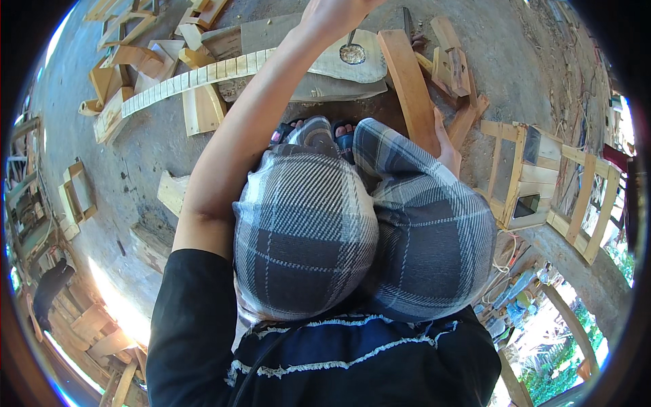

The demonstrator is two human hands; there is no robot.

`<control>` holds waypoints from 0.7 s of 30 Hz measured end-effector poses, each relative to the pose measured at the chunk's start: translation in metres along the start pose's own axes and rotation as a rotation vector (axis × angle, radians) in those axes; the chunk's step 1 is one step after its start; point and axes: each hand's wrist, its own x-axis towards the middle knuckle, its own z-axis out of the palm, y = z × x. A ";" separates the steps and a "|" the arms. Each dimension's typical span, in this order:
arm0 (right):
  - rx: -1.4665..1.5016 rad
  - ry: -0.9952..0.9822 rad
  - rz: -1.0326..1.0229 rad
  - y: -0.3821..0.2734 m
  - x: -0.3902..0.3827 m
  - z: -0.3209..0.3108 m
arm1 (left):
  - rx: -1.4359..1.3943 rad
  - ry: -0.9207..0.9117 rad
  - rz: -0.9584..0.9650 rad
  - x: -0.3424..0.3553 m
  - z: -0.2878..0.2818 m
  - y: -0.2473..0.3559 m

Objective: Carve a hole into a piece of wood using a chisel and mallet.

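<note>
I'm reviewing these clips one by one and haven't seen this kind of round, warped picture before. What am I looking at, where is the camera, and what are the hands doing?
This is one wide fisheye camera worn on a person's head, looking down, so straight edges bend near the rim. The checked cloth covers the person's knees. The left hand reaches forward at the top edge; whether it grips anything cannot be told. The right hand rests on a wooden plank leaning beside the knee. On the concrete floor lie a guitar neck with frets, a pale guitar-shaped board and wood offcuts.
</note>
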 end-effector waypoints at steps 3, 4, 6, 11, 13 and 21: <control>-0.005 -0.007 0.023 0.000 0.000 -0.002 | -0.021 -0.003 -0.074 0.000 0.001 0.001; 0.003 -0.016 0.029 0.000 0.001 -0.002 | -0.019 -0.003 -0.074 0.000 0.001 -0.001; 0.027 -0.002 0.015 -0.002 0.002 -0.003 | -0.030 0.049 -0.063 0.001 0.001 -0.003; 0.288 0.040 -0.104 -0.014 0.017 -0.037 | -0.015 0.044 -0.109 -0.001 -0.002 -0.008; 0.427 0.173 -0.146 -0.048 0.032 -0.071 | -0.011 0.046 -0.085 0.002 -0.002 -0.009; -0.173 -0.086 -0.398 -0.165 0.108 -0.211 | 0.034 -0.043 -0.224 0.013 0.013 -0.007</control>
